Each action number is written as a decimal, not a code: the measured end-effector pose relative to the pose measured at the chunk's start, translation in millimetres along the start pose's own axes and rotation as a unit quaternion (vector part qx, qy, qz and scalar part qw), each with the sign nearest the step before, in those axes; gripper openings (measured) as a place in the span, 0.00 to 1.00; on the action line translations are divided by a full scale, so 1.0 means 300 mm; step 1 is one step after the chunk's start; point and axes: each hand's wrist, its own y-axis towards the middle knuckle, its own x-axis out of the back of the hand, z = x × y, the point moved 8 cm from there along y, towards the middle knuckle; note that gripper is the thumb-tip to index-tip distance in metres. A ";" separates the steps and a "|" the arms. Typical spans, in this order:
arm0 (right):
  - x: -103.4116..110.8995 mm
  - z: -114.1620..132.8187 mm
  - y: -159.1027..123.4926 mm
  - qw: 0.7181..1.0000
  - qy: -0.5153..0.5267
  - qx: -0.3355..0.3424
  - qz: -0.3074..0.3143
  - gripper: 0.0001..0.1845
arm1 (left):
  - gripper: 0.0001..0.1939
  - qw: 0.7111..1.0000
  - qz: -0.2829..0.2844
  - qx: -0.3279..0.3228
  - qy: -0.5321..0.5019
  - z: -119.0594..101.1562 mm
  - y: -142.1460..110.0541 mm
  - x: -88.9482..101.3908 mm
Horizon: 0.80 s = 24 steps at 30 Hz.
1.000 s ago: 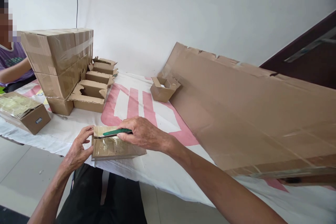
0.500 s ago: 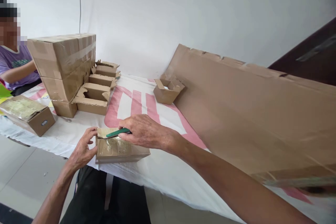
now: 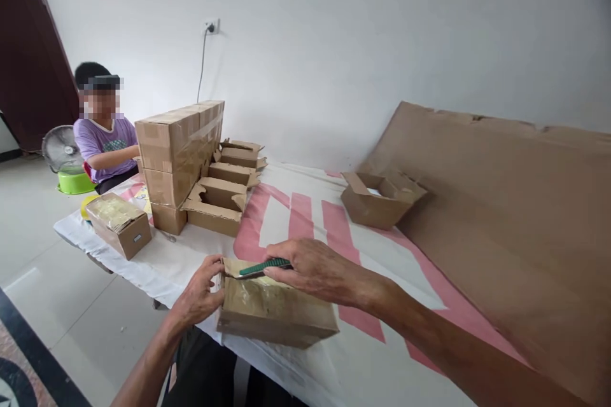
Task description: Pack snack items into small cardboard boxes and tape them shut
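Plain indoor workroom, stacked cartons (image 3: 191,146), cloth-covered table (image 3: 167,262)

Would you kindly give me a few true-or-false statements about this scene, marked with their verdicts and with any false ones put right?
1. The right hand holds a green cutter. True.
2. The left hand is well away from the taped box under the cutter. False: it touches that box's end.
3. Open boxes stand beside the tall stack of closed boxes. True.
4. The co-worker wears a yellow shirt. False: the shirt is purple.
5. A large cardboard panel takes up much of the picture's right side. True.
6. Nothing is plugged into the wall socket. False: a plug is in it.
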 end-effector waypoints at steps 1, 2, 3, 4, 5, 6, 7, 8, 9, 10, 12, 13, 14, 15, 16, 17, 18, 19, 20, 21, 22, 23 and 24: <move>0.002 0.002 0.001 1.000 -0.002 -0.001 0.001 0.12 | 0.23 1.000 0.000 0.002 0.000 0.000 0.004 0.005; 0.004 0.002 0.002 1.000 -0.006 -0.001 0.003 0.12 | 0.23 1.000 0.002 0.003 -0.001 0.002 0.009 0.009; 0.006 -0.001 0.003 1.000 -0.009 -0.001 0.004 0.13 | 0.22 1.000 0.005 0.003 -0.002 0.004 0.016 0.013; 0.010 -0.005 0.003 1.000 -0.012 0.002 0.002 0.13 | 0.22 1.000 0.007 0.003 -0.002 0.007 0.022 0.016; 0.013 -0.013 0.002 1.000 -0.019 0.004 -0.001 0.14 | 0.22 1.000 0.009 0.003 -0.002 0.011 0.029 0.018; 0.016 -0.022 0.000 1.000 -0.028 0.006 -0.003 0.14 | 0.22 1.000 0.010 0.002 0.000 0.015 0.036 0.021; 0.016 -0.034 -0.003 0.999 -0.038 0.005 -0.003 0.14 | 0.22 1.000 0.008 0.001 0.002 0.019 0.042 0.023; 0.015 -0.046 -0.006 0.999 -0.045 0.003 -0.003 0.13 | 0.22 1.000 0.006 0.000 0.006 0.021 0.047 0.025; 0.014 -0.056 -0.009 0.999 -0.053 0.000 -0.002 0.13 | 0.22 1.000 0.005 -0.001 0.009 0.023 0.050 0.025; 0.012 -0.066 -0.012 0.998 -0.062 -0.003 -0.002 0.13 | 0.22 1.000 0.007 -0.002 0.011 0.024 0.053 0.025; 0.010 -0.079 -0.017 0.997 -0.082 -0.007 -0.002 0.14 | 0.22 1.000 0.013 -0.003 0.011 0.024 0.057 0.022; 0.011 -0.082 -0.020 0.996 -0.091 -0.006 -0.004 0.15 | 0.21 1.000 0.016 -0.002 0.009 0.023 0.059 0.023; 0.013 -0.085 -0.024 0.995 -0.095 -0.001 -0.005 0.16 | 0.21 1.000 0.016 0.000 0.007 0.023 0.061 0.025; 0.017 -0.087 -0.029 0.996 -0.092 0.005 -0.007 0.15 | 0.21 1.000 0.016 0.002 0.006 0.023 0.063 0.028; 0.022 -0.091 -0.035 0.996 -0.084 0.011 -0.008 0.15 | 0.20 1.000 0.017 0.003 0.006 0.022 0.066 0.031; 0.028 -0.096 -0.042 0.997 -0.075 0.015 -0.011 0.14 | 0.21 1.000 0.018 0.004 0.008 0.022 0.068 0.033; 0.033 -0.102 -0.049 0.997 -0.068 0.016 -0.012 0.13 | 0.21 1.000 0.019 0.004 0.010 0.021 0.070 0.035; 0.037 -0.110 -0.057 0.998 -0.066 0.012 -0.012 0.13 | 0.21 1.000 0.021 0.004 0.012 0.020 0.072 0.036; 0.041 -0.119 -0.064 0.998 -0.069 0.006 -0.012 0.13 | 0.21 1.000 0.022 0.004 0.014 0.018 0.074 0.038; 0.043 -0.126 -0.070 0.997 -0.074 -0.001 -0.012 0.14 | 0.21 1.000 0.021 0.005 0.015 0.016 0.075 0.039; 0.044 -0.131 -0.076 0.997 -0.079 -0.006 -0.010 0.14 | 0.21 1.000 0.021 0.007 0.016 0.014 0.076 0.040; 0.045 -0.134 -0.082 0.997 -0.081 -0.008 -0.009 0.13 | 0.20 1.000 0.022 0.009 0.016 0.012 0.076 0.040; 0.046 -0.136 -0.087 0.997 -0.083 -0.009 -0.009 0.13 | 0.20 0.999 0.025 0.012 0.016 0.011 0.075 0.039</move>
